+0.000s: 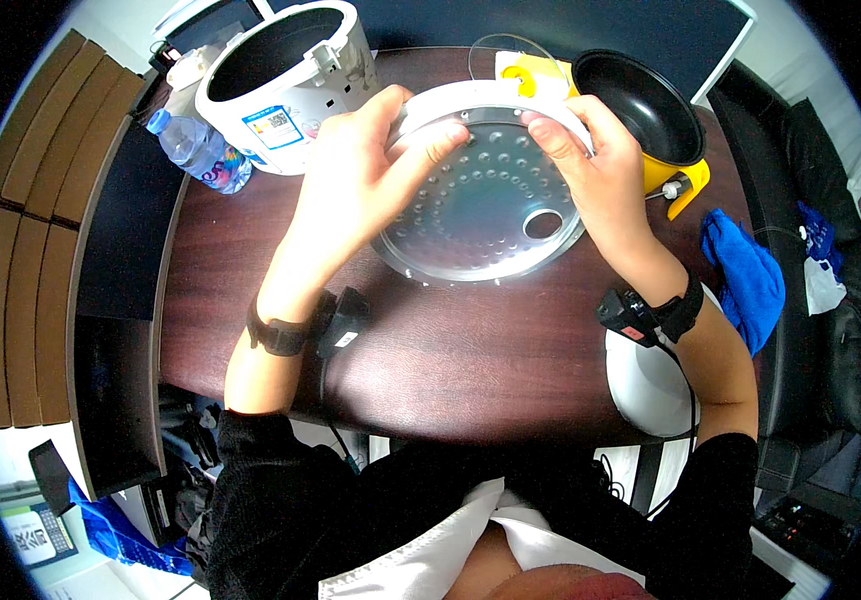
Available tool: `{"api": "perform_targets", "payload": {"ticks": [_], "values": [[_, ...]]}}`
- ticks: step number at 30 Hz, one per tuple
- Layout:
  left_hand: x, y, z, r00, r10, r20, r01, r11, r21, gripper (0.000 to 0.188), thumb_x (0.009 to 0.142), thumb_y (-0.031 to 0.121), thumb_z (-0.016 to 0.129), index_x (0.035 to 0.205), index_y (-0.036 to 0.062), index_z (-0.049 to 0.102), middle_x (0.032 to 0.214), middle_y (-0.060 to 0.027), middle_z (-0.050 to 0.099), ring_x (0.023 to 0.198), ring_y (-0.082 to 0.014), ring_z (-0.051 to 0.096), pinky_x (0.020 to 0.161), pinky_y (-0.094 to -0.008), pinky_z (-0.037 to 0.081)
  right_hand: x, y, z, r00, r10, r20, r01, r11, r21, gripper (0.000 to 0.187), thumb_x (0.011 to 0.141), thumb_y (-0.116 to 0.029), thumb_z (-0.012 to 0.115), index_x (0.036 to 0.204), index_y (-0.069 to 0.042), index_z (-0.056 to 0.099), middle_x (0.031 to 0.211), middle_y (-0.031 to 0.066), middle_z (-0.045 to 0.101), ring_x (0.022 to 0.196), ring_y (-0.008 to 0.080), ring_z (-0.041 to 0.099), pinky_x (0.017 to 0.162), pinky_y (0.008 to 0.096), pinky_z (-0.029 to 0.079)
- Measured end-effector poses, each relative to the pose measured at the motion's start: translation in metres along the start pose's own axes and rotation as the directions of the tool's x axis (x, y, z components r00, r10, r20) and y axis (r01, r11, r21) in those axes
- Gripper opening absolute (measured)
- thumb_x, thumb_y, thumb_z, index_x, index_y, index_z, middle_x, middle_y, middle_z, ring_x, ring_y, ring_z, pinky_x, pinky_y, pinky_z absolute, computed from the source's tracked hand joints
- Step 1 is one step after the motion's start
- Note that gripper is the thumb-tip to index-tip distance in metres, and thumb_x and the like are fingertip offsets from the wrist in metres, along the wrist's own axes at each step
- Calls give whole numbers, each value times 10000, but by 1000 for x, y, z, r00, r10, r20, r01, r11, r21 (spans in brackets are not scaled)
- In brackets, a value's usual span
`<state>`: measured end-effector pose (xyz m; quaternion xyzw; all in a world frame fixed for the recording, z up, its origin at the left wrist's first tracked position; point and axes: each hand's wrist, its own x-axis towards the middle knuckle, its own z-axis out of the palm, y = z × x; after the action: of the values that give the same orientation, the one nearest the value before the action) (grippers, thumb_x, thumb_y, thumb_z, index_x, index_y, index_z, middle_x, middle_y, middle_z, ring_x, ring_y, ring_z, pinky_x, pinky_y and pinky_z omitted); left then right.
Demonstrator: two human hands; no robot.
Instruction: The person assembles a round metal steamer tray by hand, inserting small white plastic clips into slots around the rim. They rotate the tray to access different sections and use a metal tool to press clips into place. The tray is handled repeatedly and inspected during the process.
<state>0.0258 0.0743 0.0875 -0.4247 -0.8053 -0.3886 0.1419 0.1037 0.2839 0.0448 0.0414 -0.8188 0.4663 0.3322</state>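
Both hands hold a round white appliance lid, its dimpled metal inner plate (475,215) facing me. The plate has dents in rings and one round hole at its lower right. My left hand (365,165) grips the upper left rim, the thumb lying on the metal edge. At the upper right rim my right hand (600,155) has its thumb on the edge and its fingers behind, partly hidden. Beyond my left hand stands a white rice cooker body (355,75) without a lid, dark inside, with a blue-and-white label.
A water bottle (190,148) leans beside the cooker. To the right are a yellow pan with a black inside (640,105), a glass lid with a yellow knob (518,80) and a blue cloth (745,275). A white rounded object (640,385) sits below my right forearm on the brown table (450,370).
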Motion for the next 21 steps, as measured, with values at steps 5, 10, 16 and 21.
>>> {"api": "perform_targets", "payload": {"ticks": [5,10,16,21], "values": [[3,-2,1,998,-41,51,41,999,13,435,859,406,681,781,-5,562,557,-145,556,507,-238,608,481,-332,438,1,0,2,998,38,-60,-35,998,53,374,814,-360,744,824,-7,621,707,94,643,634,159,627,587,289,474],[4,-5,3,997,-52,55,52,999,-4,432,858,395,685,761,-5,554,551,-139,547,493,-209,584,477,-326,429,1,1,3,997,45,-56,-41,997,72,372,813,-358,745,814,-3,635,704,87,629,631,151,611,589,280,464],[9,-5,-2,995,-61,83,60,998,17,438,857,395,690,737,0,546,571,-115,555,509,-161,552,480,-307,414,11,5,-3,1000,5,-13,-5,1000,20,343,880,-356,668,885,-13,663,707,87,621,626,132,576,591,281,452],[9,-10,-15,999,-45,28,44,998,47,413,856,372,703,740,7,547,517,-55,485,465,-90,441,430,-277,344,36,16,-49,985,99,141,-81,989,-124,229,974,-250,536,1039,-56,637,789,13,612,687,58,560,637,196,464]]}}
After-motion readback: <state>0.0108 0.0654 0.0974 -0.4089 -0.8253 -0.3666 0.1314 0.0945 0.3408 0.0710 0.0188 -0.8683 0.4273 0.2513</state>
